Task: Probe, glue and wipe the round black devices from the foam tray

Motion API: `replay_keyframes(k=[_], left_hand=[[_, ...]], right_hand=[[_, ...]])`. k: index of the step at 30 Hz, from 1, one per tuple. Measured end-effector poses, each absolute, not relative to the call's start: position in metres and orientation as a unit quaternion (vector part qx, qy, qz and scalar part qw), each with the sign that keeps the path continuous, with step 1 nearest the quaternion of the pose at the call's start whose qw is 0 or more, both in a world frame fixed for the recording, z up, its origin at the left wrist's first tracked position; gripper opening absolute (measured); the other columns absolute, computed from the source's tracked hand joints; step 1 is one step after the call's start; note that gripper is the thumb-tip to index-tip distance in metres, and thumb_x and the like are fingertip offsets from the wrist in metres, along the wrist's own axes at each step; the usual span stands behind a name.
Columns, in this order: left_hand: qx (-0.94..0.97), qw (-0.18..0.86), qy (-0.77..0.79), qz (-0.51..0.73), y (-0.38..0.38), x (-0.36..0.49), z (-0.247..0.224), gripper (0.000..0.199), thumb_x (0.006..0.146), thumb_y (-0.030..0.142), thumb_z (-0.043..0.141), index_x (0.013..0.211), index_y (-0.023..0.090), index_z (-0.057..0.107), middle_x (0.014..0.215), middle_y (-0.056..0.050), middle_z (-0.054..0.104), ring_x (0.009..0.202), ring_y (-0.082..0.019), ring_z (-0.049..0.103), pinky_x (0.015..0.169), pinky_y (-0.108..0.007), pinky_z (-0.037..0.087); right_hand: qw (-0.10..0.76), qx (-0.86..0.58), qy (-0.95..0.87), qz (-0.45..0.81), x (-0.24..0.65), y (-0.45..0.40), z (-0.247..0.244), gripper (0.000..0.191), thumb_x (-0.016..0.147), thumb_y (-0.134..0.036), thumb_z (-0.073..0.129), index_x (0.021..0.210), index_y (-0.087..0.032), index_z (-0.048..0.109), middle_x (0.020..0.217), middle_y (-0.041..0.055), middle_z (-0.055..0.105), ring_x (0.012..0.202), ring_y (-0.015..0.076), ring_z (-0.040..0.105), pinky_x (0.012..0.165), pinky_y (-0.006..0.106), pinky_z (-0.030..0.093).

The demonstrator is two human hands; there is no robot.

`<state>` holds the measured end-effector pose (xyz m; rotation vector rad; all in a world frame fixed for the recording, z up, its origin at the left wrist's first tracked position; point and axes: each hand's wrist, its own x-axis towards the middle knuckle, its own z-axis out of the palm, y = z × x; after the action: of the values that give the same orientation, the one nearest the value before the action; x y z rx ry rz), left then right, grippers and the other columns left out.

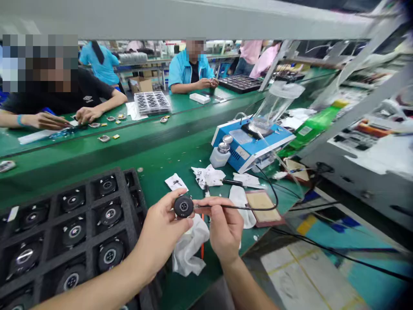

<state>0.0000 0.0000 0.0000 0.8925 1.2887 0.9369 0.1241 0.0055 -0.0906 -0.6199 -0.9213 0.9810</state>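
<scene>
In my left hand (161, 228) is a round black smartwatch body (183, 206), pinched at its edge between thumb and fingers, with its sensor back towards me. My right hand (226, 224) is closed on the end of a thin black cord (251, 208), right at the watch's right edge. What tip sits at that end is too small to make out, and I cannot tell whether it touches the watch. The cord loops right and up towards a blue-and-white bench unit (245, 150). Beneath my hands lies a crumpled white cloth (191, 245).
A dark foam tray (88, 215) holds several watch bodies at left. White pump bottles (220, 156), small papers with dark parts (208, 175), a brown-framed pad (263, 206) and a green bottle (309, 129) are on the bench. Co-workers sit opposite; a metal beam (161, 19) crosses overhead.
</scene>
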Motion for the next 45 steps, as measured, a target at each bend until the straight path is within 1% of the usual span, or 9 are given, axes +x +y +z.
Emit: replay_keyframes(k=[5, 8, 11, 15, 21, 26, 35, 40, 45], left_hand=[[0.387, 0.605, 0.561, 0.412, -0.0027, -0.0015, 0.0027, 0.073, 0.065, 0.015, 0.079, 0.135, 0.016, 0.059, 0.128, -0.011, 0.072, 0.106, -0.024, 0.072, 0.094, -0.035, 0.052], [0.379, 0.614, 0.555, 0.414, -0.0033, -0.0007, 0.0037, 0.072, 0.066, 0.013, 0.078, 0.135, 0.015, 0.059, 0.122, -0.011, 0.074, 0.103, -0.022, 0.072, 0.09, -0.033, 0.053], [0.379, 0.615, 0.555, 0.413, -0.0038, -0.0001, 0.0044, 0.07, 0.067, 0.011, 0.077, 0.134, 0.015, 0.059, 0.121, -0.011, 0.074, 0.099, -0.02, 0.072, 0.086, -0.03, 0.053], [0.385, 0.61, 0.553, 0.417, -0.0044, 0.0, 0.004, 0.068, 0.066, 0.008, 0.077, 0.132, 0.014, 0.06, 0.119, -0.009, 0.074, 0.096, -0.018, 0.072, 0.085, -0.029, 0.053], [0.379, 0.619, 0.54, 0.425, -0.0034, 0.0015, 0.0027, 0.065, 0.067, 0.008, 0.078, 0.129, 0.015, 0.06, 0.118, -0.008, 0.073, 0.098, -0.019, 0.072, 0.087, -0.031, 0.054], [0.375, 0.623, 0.539, 0.425, -0.0025, 0.0025, 0.0034, 0.064, 0.067, 0.007, 0.078, 0.128, 0.015, 0.059, 0.116, -0.008, 0.074, 0.097, -0.019, 0.072, 0.088, -0.032, 0.054], [0.385, 0.611, 0.551, 0.417, -0.0032, 0.0029, 0.0052, 0.062, 0.068, 0.007, 0.077, 0.127, 0.014, 0.059, 0.117, -0.009, 0.073, 0.096, -0.019, 0.072, 0.091, -0.034, 0.054], [0.384, 0.612, 0.55, 0.419, -0.0017, 0.0031, 0.0036, 0.061, 0.069, 0.008, 0.077, 0.127, 0.015, 0.059, 0.114, -0.008, 0.074, 0.096, -0.019, 0.071, 0.091, -0.035, 0.053], [0.385, 0.613, 0.55, 0.416, -0.0013, 0.0038, 0.0046, 0.061, 0.069, 0.008, 0.077, 0.127, 0.014, 0.058, 0.114, -0.008, 0.074, 0.097, -0.019, 0.071, 0.092, -0.035, 0.053]], right_hand=[[0.737, -0.287, -0.417, 0.449, 0.1288, 0.0015, -0.0897, 0.018, 0.103, -0.024, 0.055, 0.103, -0.025, 0.073, 0.097, 0.0017, 0.076, 0.093, 0.0199, 0.079, 0.077, 0.032, 0.068], [0.741, -0.285, -0.416, 0.444, 0.1285, 0.0008, -0.0892, 0.017, 0.102, -0.023, 0.056, 0.103, -0.025, 0.073, 0.096, 0.0011, 0.077, 0.091, 0.0193, 0.079, 0.075, 0.032, 0.068], [0.742, -0.282, -0.414, 0.445, 0.1279, 0.0009, -0.0883, 0.016, 0.102, -0.023, 0.056, 0.104, -0.025, 0.073, 0.097, 0.0015, 0.077, 0.092, 0.0191, 0.079, 0.075, 0.032, 0.068], [0.742, -0.284, -0.41, 0.448, 0.1284, 0.001, -0.0875, 0.016, 0.102, -0.022, 0.057, 0.103, -0.024, 0.072, 0.097, 0.0021, 0.077, 0.091, 0.0193, 0.079, 0.075, 0.033, 0.068], [0.744, -0.311, -0.4, 0.436, 0.1291, -0.0009, -0.0872, 0.012, 0.099, -0.025, 0.06, 0.101, -0.022, 0.072, 0.096, 0.0032, 0.076, 0.09, 0.0201, 0.079, 0.076, 0.034, 0.068], [0.742, -0.328, -0.405, 0.421, 0.1284, -0.001, -0.0866, 0.007, 0.095, -0.021, 0.067, 0.099, -0.022, 0.072, 0.093, 0.0021, 0.077, 0.09, 0.0205, 0.08, 0.075, 0.033, 0.069], [0.738, -0.338, -0.397, 0.428, 0.1289, -0.0011, -0.0853, 0.007, 0.097, -0.022, 0.066, 0.098, -0.022, 0.073, 0.091, 0.0021, 0.078, 0.09, 0.021, 0.08, 0.074, 0.033, 0.069], [0.738, -0.337, -0.389, 0.436, 0.1297, -0.0014, -0.0844, 0.007, 0.097, -0.022, 0.065, 0.097, -0.022, 0.072, 0.091, 0.0021, 0.077, 0.086, 0.0208, 0.08, 0.072, 0.034, 0.069], [0.738, -0.334, -0.391, 0.436, 0.1301, -0.0015, -0.0848, 0.007, 0.097, -0.022, 0.065, 0.097, -0.021, 0.072, 0.092, 0.0022, 0.078, 0.088, 0.0212, 0.08, 0.073, 0.035, 0.07]])
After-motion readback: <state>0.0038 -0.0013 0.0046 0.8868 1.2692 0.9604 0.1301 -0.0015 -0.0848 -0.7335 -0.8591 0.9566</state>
